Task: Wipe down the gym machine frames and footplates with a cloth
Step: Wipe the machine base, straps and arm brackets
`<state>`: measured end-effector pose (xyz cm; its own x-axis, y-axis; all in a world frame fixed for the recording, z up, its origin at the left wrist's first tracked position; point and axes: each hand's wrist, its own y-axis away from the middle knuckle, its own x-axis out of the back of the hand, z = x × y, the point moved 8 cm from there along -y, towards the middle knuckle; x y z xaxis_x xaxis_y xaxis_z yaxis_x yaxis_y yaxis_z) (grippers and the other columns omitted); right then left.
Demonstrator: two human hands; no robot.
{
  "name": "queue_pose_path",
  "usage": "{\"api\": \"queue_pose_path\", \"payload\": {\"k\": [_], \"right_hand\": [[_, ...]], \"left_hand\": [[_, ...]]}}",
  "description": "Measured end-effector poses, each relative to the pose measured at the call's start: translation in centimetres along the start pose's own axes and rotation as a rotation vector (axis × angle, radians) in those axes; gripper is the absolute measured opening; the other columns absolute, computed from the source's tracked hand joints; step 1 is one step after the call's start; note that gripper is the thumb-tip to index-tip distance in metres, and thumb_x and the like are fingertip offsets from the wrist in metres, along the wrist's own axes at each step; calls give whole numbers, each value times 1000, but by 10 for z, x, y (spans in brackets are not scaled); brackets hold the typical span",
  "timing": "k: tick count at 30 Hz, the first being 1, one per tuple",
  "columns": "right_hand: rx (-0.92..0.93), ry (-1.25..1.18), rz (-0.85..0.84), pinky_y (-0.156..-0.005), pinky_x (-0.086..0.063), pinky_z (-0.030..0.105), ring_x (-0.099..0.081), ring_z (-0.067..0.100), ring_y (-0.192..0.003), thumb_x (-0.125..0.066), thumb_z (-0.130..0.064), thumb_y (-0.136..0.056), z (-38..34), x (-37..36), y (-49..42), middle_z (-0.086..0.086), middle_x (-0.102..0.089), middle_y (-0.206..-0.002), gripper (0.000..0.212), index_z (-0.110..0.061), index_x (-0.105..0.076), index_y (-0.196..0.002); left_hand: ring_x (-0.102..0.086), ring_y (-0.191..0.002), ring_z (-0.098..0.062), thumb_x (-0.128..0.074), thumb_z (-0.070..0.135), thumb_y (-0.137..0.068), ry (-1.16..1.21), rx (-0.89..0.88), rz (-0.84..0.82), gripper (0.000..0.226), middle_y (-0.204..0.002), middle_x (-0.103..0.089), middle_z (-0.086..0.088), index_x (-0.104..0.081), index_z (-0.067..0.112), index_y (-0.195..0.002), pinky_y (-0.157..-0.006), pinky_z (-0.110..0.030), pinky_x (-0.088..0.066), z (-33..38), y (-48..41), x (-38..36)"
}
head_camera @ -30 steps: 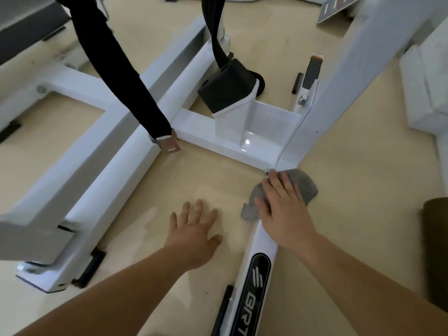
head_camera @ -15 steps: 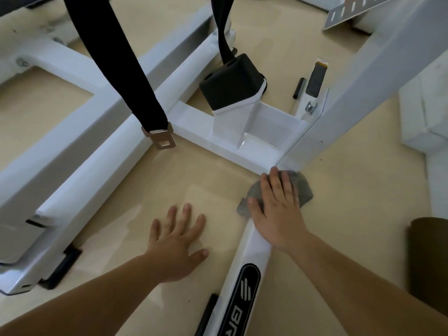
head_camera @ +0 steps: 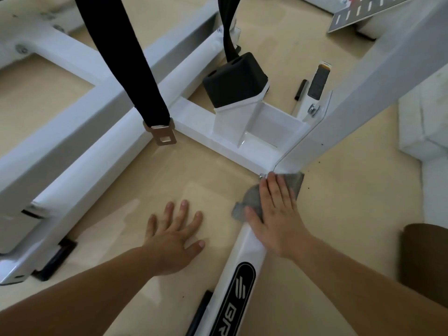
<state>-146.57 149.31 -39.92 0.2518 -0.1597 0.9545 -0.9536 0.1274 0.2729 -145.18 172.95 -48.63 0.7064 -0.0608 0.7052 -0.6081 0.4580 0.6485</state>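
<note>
A white gym machine frame (head_camera: 198,122) lies low over the beige floor. One white bar with a black logo sticker (head_camera: 242,282) runs from the bottom toward a corner joint. My right hand (head_camera: 276,214) lies flat with straight fingers on a grey cloth (head_camera: 252,200), pressing it onto that bar just below the joint. My left hand (head_camera: 174,234) rests flat on the floor to the left of the bar, fingers spread, holding nothing.
A black strap with a metal buckle (head_camera: 162,134) hangs over the frame at centre left. A black block (head_camera: 232,81) sits on a white bracket. A slanted white upright (head_camera: 363,93) rises to the right. A brown object (head_camera: 424,260) stands at the right edge.
My right hand and the cloth stay at the corner joint with only a small shift. My left hand has slid slightly on the floor. The view has drifted a little.
</note>
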Motion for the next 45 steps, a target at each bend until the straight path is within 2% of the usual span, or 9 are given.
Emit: {"api": "queue_pose_path", "payload": {"k": [3, 9, 14, 17, 20, 24, 30, 39, 45], "right_hand": [[-84, -3, -2, -124, 19, 41, 27, 18, -154, 4, -67, -84, 4, 7, -23, 3, 22, -170, 96, -14, 6, -164], [43, -128, 60, -129, 2, 49, 21, 22, -156, -7, -58, -102, -30, -19, 53, 6, 16, -170, 77, -11, 0, -163], [114, -33, -71, -124, 17, 39, 31, 20, -152, -1, -62, -101, -46, -27, 94, 3, 31, -166, 79, -14, 12, -162], [38, 50, -57, -124, 20, 41, 31, 21, -153, 4, -66, -90, -27, -11, 44, 5, 28, -168, 90, -14, 9, -163], [-77, 69, -65, -125, 16, 45, 26, 24, -154, 6, -65, -78, -14, 1, 0, 8, 23, -169, 101, -11, 3, -164], [-72, 32, -3, -126, 14, 47, 24, 25, -155, 3, -62, -87, -23, -1, 12, 10, 18, -170, 93, -10, -1, -164], [82, -91, 75, -128, -3, 53, 17, 27, -157, -24, -52, -106, -65, -38, 118, 13, 10, -171, 75, -6, -7, -163], [660, 67, 7, -124, -16, 51, -12, 28, -158, -38, -54, -106, -143, -70, 237, 7, -21, -170, 68, -14, -32, -160], [354, 106, 32, -127, -8, 52, 0, 24, -159, -27, -51, -107, -96, -43, 154, 5, -20, -170, 58, -24, -41, -156]], "left_hand": [[45, -143, -21, 3, 87, -75, 24, -2, -4, 82, -153, 48, 13, 22, 58, -150, -121, -55, 18, 0, 1, 2], [38, -148, -20, -21, 70, -100, 58, -28, 83, 68, -155, 41, 14, 8, 50, -159, -123, -54, 16, 0, 6, 6], [29, -152, -28, 0, 68, -91, 14, -37, 302, 82, -168, 24, -1, -1, 32, -164, -124, -50, 12, 1, 22, 3], [19, -155, -30, -6, 63, -94, 49, -30, 352, 80, -171, 11, -5, -8, 25, -164, -124, -50, 8, -1, 32, -15], [22, -155, -29, -5, 63, -94, 23, -36, 323, 81, -171, 15, -5, 1, 24, -164, -125, -47, 9, -4, 42, -27], [28, -153, -24, 3, 65, -88, 43, -75, 300, 85, -168, 26, 1, 10, 25, -163, -125, -41, 14, -3, 62, -32], [26, -153, -21, -24, 54, -107, 136, -13, 264, 74, -169, 22, -1, 10, 22, -163, -126, -37, 12, 3, 85, -46], [20, -156, -23, -21, 57, -106, 75, 20, 212, 72, -170, 18, -2, 6, 22, -164, -128, -41, 7, -10, 120, -73], [28, -153, -24, -19, 59, -106, 12, 18, 232, 73, -168, 25, -2, 9, 25, -164, -126, -41, 13, -9, 131, -73]]}}
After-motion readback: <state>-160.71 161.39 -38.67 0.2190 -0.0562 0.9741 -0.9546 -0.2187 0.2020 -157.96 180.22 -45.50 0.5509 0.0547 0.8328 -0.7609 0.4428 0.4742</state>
